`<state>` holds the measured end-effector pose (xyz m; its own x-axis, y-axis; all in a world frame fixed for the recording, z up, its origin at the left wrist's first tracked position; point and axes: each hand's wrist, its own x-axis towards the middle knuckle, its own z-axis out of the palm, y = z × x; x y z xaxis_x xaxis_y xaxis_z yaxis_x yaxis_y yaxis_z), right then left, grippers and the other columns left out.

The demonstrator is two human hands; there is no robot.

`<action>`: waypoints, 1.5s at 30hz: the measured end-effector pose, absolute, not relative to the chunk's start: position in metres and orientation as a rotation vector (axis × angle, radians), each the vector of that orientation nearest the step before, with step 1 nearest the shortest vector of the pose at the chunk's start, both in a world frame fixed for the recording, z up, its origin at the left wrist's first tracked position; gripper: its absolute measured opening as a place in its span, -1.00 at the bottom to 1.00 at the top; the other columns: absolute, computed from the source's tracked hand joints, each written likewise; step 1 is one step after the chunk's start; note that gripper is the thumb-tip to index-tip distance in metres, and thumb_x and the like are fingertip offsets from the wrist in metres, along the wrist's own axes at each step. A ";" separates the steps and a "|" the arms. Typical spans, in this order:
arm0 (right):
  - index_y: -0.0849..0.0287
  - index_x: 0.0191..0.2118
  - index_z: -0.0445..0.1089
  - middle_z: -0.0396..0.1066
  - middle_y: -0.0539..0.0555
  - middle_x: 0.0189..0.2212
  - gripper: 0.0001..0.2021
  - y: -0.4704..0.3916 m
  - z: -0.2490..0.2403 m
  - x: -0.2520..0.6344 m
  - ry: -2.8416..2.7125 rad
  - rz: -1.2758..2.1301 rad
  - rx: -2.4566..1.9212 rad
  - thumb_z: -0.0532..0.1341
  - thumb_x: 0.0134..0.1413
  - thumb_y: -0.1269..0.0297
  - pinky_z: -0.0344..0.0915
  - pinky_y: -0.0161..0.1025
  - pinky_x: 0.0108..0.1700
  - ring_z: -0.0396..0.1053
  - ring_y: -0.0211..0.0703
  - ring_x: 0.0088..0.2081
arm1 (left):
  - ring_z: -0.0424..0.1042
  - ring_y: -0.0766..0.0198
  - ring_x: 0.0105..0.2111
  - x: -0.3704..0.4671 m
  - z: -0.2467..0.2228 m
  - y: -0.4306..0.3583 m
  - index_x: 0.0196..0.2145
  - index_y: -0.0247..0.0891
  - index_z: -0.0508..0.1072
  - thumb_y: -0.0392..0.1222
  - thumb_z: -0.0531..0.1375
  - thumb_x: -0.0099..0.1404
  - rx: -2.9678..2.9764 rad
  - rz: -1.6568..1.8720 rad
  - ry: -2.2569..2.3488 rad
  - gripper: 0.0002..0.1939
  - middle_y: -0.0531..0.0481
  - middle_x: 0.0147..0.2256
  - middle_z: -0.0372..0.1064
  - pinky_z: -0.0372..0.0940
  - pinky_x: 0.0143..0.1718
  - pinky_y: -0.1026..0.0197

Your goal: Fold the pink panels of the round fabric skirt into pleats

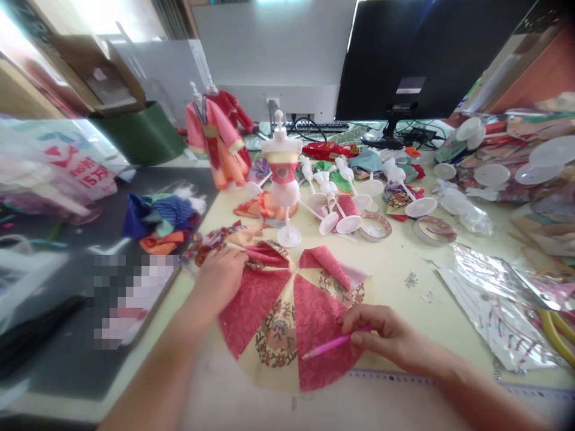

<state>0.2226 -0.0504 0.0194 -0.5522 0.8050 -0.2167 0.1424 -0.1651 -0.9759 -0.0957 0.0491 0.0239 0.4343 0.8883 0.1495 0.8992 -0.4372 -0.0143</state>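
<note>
A round doll skirt of red, cream and flower-printed panels (317, 335) lies spread in front of me, its far edges folded over. My left hand (220, 275) is at the skirt's upper left, fingers bent and closed on the folded edge; the fingertips are partly hidden. In my right hand (381, 335) is a pink pen (330, 345), held between thumb and fingers. Its tip points left, over the right red panel. Just beyond the skirt stands a small white dress form (285, 194) with a red and cream band round its chest.
Behind are several tipped-over white dress forms (345, 173), tape rolls (375, 227) and two dressed forms (213, 137). Fabric scraps (168, 215) lie left. Scissors with yellow handles (554, 335) and clear packets (489, 317) are at right. A ruler (390, 378) lies by my right wrist. Monitors (404, 60) stand at the back.
</note>
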 end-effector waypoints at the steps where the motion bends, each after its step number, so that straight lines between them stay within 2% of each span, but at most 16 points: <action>1: 0.14 -0.23 0.38 0.36 0.03 -0.38 -0.84 -0.051 0.018 0.222 -1.574 1.776 -1.061 0.16 0.21 0.17 0.33 -0.30 -0.31 0.35 -0.20 -0.35 | 0.37 0.03 -0.15 -0.094 0.023 0.048 -0.25 -0.27 0.43 -0.33 -0.04 0.29 -2.574 -0.200 -1.608 -0.74 -0.17 -0.22 0.44 0.20 -0.09 0.00; 4: 0.13 -0.14 0.36 0.32 -0.02 -0.52 -0.81 -0.045 0.013 0.227 -1.486 1.561 -1.069 0.11 0.26 0.15 0.29 -0.33 -0.38 0.31 -0.24 -0.45 | 0.37 0.07 -0.13 -0.088 0.023 0.044 -0.16 -0.28 0.40 -0.28 -0.03 0.32 -2.557 -0.261 -1.606 -0.75 -0.15 -0.17 0.43 0.21 -0.07 0.04; 7: 0.11 -0.02 0.27 0.29 -0.04 -0.56 -0.77 -0.035 0.009 0.237 -1.488 1.174 -1.181 0.02 0.31 0.16 0.30 -0.29 -0.37 0.29 -0.23 -0.48 | 0.39 0.10 -0.19 -0.085 0.025 0.041 -0.22 -0.28 0.41 -0.20 -0.01 0.33 -2.559 -0.304 -1.614 -0.78 -0.13 -0.22 0.43 0.25 -0.11 0.08; 11: 0.13 0.01 0.22 0.32 0.02 -0.45 -0.75 -0.026 0.005 0.245 -1.593 0.883 -1.301 0.02 0.30 0.18 0.31 -0.26 -0.35 0.31 -0.20 -0.43 | 0.41 0.07 -0.25 -0.090 0.027 0.039 -0.33 -0.25 0.41 -0.12 0.04 0.30 -2.608 -0.183 -1.679 -0.79 -0.09 -0.30 0.43 0.28 -0.21 0.09; 14: 0.13 -0.09 0.26 0.35 0.05 -0.39 -0.81 -0.027 0.003 0.244 -1.687 0.752 -1.374 0.01 0.30 0.20 0.28 -0.21 -0.25 0.33 -0.15 -0.34 | 0.42 0.05 -0.25 -0.096 0.027 0.039 -0.28 -0.24 0.43 -0.11 0.09 0.26 -2.658 -0.049 -1.702 -0.81 -0.11 -0.23 0.42 0.29 -0.24 0.08; 17: 0.11 -0.11 0.25 0.37 0.12 -0.21 -0.83 -0.027 0.002 0.240 -1.823 0.643 -1.413 -0.02 0.30 0.24 0.25 -0.13 -0.12 0.33 -0.06 -0.18 | 0.43 0.08 -0.27 -0.098 0.027 0.038 -0.25 -0.23 0.42 -0.16 0.05 0.28 -2.679 0.015 -1.733 -0.81 -0.10 -0.19 0.40 0.28 -0.29 0.12; 19: 0.11 -0.11 0.26 0.33 0.14 -0.10 -0.81 -0.027 0.004 0.237 -1.928 0.615 -1.405 -0.04 0.29 0.25 0.22 -0.07 -0.05 0.29 -0.02 -0.08 | 0.44 0.11 -0.28 -0.097 0.027 0.038 -0.25 -0.22 0.42 -0.22 0.02 0.29 -2.682 0.015 -1.738 -0.81 -0.08 -0.20 0.40 0.27 -0.33 0.15; 21: 0.12 -0.15 0.29 0.32 0.15 -0.08 -0.79 -0.026 0.007 0.235 -2.018 0.607 -1.399 -0.06 0.28 0.26 0.20 -0.03 -0.01 0.27 0.02 -0.03 | 0.43 0.16 -0.31 -0.096 0.028 0.039 -0.28 -0.21 0.41 -0.27 -0.02 0.29 -2.690 -0.004 -1.722 -0.80 -0.04 -0.23 0.40 0.25 -0.35 0.18; 23: 0.14 -0.20 0.29 0.37 0.16 -0.20 -0.78 -0.028 0.012 0.235 -2.074 0.611 -1.419 -0.07 0.29 0.26 0.25 -0.06 -0.11 0.32 0.01 -0.14 | 0.43 0.19 -0.33 -0.097 0.027 0.041 -0.32 -0.21 0.40 -0.31 -0.04 0.30 -2.691 -0.021 -1.709 -0.77 -0.02 -0.28 0.40 0.24 -0.36 0.19; 27: 0.12 -0.29 0.24 0.36 0.02 -0.47 -0.78 -0.034 0.020 0.238 -2.125 0.745 -1.464 -0.07 0.33 0.24 0.26 -0.25 -0.40 0.33 -0.17 -0.45 | 0.42 0.12 -0.27 -0.101 0.025 0.044 -0.29 -0.22 0.42 -0.35 -0.07 0.30 -2.606 -0.062 -1.713 -0.72 -0.09 -0.25 0.41 0.25 -0.30 0.14; 31: 0.13 -0.25 0.19 0.35 0.00 -0.46 -0.81 -0.037 0.019 0.243 -2.093 0.689 -1.503 -0.09 0.35 0.24 0.22 -0.29 -0.40 0.33 -0.20 -0.46 | 0.40 0.08 -0.19 -0.099 0.024 0.044 -0.22 -0.25 0.42 -0.33 -0.06 0.31 -2.529 -0.141 -1.687 -0.73 -0.13 -0.18 0.40 0.26 -0.20 0.11; 34: 0.15 -0.23 0.20 0.32 0.03 -0.48 -0.82 -0.037 0.018 0.240 -2.146 0.592 -1.440 -0.09 0.34 0.28 0.18 -0.27 -0.42 0.28 -0.19 -0.47 | 0.40 0.08 -0.20 -0.094 0.024 0.043 -0.24 -0.25 0.41 -0.25 -0.04 0.33 -2.529 -0.172 -1.696 -0.77 -0.11 -0.21 0.41 0.26 -0.24 0.11; 37: 0.17 -0.24 0.26 0.33 0.11 -0.36 -0.81 -0.042 0.025 0.230 -2.319 0.605 -1.209 -0.08 0.30 0.36 0.24 -0.20 -0.29 0.29 -0.12 -0.33 | 0.39 0.10 -0.23 -0.090 0.023 0.042 -0.28 -0.24 0.42 -0.21 -0.02 0.34 -2.579 -0.177 -1.672 -0.77 -0.09 -0.25 0.42 0.26 -0.26 0.12; 41: 0.17 -0.26 0.33 0.24 0.17 -0.01 -0.80 -0.052 0.034 0.212 -2.508 0.668 -1.014 -0.02 0.24 0.45 0.21 -0.07 0.00 0.20 -0.02 -0.01 | 0.39 0.12 -0.23 -0.088 0.022 0.040 -0.29 -0.24 0.42 -0.22 -0.02 0.34 -2.616 -0.161 -1.632 -0.78 -0.09 -0.26 0.42 0.25 -0.22 0.12; 45: 0.18 -0.24 0.36 0.25 0.17 -0.04 -0.78 -0.057 0.026 0.200 -2.573 0.651 -1.002 -0.03 0.24 0.47 0.24 -0.04 -0.04 0.21 -0.01 -0.07 | 0.38 0.11 -0.22 -0.089 0.023 0.039 -0.27 -0.24 0.41 -0.18 -0.02 0.35 -2.588 -0.213 -1.657 -0.77 -0.10 -0.24 0.41 0.25 -0.22 0.13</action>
<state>0.2004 -0.0571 0.0262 -0.7099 0.6950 0.1137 0.5573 0.6531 -0.5127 -0.0892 0.0393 0.0228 0.4126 0.8987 0.1487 0.9071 -0.4202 0.0228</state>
